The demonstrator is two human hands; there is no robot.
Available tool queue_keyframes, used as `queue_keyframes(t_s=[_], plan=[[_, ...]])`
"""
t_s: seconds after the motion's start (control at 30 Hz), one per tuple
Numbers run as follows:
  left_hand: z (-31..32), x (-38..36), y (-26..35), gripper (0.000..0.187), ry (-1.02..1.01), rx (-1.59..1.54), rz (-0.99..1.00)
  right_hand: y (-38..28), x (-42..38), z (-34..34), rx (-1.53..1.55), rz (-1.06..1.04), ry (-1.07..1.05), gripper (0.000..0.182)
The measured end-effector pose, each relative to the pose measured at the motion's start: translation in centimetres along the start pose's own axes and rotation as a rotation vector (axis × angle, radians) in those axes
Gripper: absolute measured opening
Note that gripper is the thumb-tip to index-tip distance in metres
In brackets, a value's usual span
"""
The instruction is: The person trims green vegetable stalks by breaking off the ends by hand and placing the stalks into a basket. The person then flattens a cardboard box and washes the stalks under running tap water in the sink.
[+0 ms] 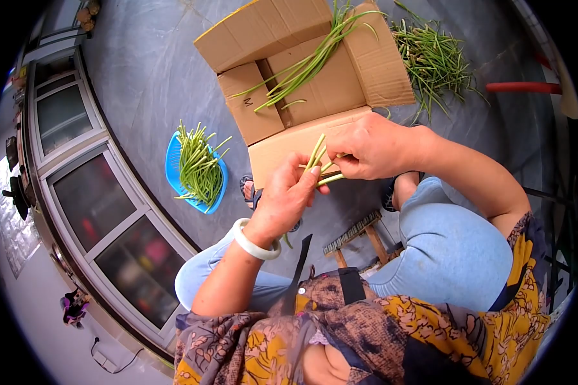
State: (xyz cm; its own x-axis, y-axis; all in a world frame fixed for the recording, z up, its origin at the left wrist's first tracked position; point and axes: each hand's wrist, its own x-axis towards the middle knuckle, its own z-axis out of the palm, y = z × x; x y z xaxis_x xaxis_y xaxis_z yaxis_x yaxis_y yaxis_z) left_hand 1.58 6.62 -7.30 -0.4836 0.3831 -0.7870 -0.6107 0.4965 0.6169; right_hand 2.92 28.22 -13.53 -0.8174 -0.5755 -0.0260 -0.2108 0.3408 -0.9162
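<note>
Several green stems (pixel 315 153) are held in my left hand (pixel 285 194), its fingers closed round them and a pale bangle (pixel 253 242) on the wrist. Touching those stems, my right hand (pixel 368 149) pinches a stem piece between thumb and fingers. Beyond both hands stands an open cardboard box (pixel 327 83), with long green stalks (pixel 311 64) lying in it and over its far edge. A blue basket (pixel 173 158) of cut green stems (pixel 202 168) is on the floor to the left.
A pile of green stalks (pixel 434 63) lies on the grey floor (pixel 141 70) right of the box. A red bar (pixel 523 87) juts in at the right. Glass-doored cabinets (pixel 96 186) line the left. Near my feet is a brush-like wooden object (pixel 353 234).
</note>
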Motion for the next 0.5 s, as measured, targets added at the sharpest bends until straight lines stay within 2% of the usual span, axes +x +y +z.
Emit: queue_keyframes(t_s=[0.13,0.43,0.5], plan=[[0.3,-0.1,0.2,0.018,-0.004,-0.045,-0.011,0.3,0.1,0.0,0.039,-0.052,0.027,0.014],[1.1,0.3,-0.5,0.021,0.068,-0.122,0.015,0.9,0.8,1.8,-0.198,0.134,0.256,0.017],[1.5,0.1,-0.5,0.020,0.083,-0.120,0.022,2.3,0.7,1.1,-0.017,0.200,0.307,0.019]])
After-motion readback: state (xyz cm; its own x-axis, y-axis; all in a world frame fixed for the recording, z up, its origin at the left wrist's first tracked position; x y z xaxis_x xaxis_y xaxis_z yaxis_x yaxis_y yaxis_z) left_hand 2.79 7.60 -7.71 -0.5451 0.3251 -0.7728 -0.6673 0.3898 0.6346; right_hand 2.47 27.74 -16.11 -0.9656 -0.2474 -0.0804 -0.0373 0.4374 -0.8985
